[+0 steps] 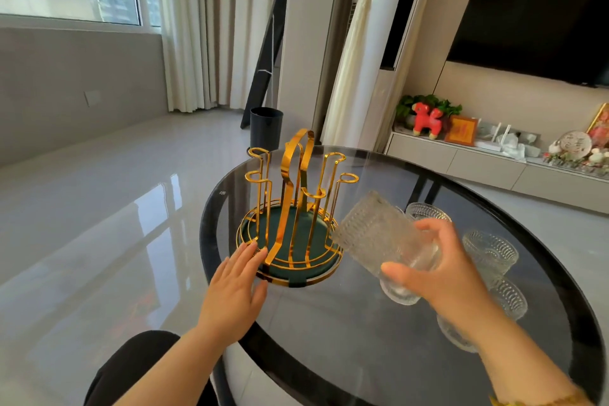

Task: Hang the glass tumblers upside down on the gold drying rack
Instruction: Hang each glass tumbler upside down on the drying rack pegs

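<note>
One tumbler (379,234), tilted with its mouth toward the rack (290,208), was gripped in the right hand (441,270), while the left hand (235,287) lay flat and released against the rack's base.

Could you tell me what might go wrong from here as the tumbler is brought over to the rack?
The right hand holds the tumbler tilted, close to the gold rack's thin prongs; a misjudged approach could knock glass against metal. The left hand only rests flat against the rack's base, so a bump might shift it. Other tumblers stand just under the right arm on the glass table and could be swept over.
</note>
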`<state>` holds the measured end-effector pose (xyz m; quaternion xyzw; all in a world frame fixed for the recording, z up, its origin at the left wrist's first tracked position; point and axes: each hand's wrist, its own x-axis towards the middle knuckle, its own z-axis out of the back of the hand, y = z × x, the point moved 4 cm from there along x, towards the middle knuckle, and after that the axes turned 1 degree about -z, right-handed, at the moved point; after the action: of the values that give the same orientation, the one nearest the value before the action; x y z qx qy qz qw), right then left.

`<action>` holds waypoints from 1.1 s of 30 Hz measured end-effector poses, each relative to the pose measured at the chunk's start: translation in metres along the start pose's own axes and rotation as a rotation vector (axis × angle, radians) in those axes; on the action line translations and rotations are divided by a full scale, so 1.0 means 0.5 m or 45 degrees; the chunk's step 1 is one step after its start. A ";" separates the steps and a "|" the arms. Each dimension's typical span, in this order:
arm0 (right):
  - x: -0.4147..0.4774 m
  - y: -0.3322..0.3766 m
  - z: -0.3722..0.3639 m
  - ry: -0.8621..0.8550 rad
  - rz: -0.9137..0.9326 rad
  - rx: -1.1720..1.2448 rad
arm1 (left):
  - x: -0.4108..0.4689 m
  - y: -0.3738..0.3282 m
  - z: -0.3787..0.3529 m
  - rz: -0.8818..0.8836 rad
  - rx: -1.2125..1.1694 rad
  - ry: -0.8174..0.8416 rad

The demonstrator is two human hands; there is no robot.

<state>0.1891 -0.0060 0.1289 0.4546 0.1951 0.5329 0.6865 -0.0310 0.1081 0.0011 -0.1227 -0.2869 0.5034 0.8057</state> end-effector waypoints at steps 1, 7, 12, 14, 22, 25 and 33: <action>0.009 0.019 0.010 0.001 0.034 -0.023 | 0.000 0.000 0.000 -0.007 0.007 -0.005; 0.068 0.138 0.030 0.156 0.177 -0.235 | -0.004 0.007 -0.001 -0.019 -0.015 -0.003; 0.127 0.223 0.004 0.234 0.321 -0.536 | 0.001 0.015 -0.007 -0.035 -0.014 -0.008; 0.146 0.244 -0.012 0.295 0.362 -0.613 | 0.000 0.018 -0.010 -0.034 0.008 -0.001; 0.174 0.244 -0.102 0.512 0.412 -0.826 | 0.003 0.023 -0.015 -0.051 0.053 -0.010; 0.181 0.224 -0.133 0.563 0.376 -0.864 | 0.001 0.025 -0.016 -0.047 0.061 0.003; 0.183 0.181 -0.172 0.635 0.291 -0.857 | 0.002 0.023 -0.014 -0.047 0.053 -0.004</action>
<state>0.1070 0.1148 0.1800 0.0814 0.1189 0.7329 0.6649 -0.0351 0.1151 -0.0100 -0.0998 -0.2797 0.4947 0.8168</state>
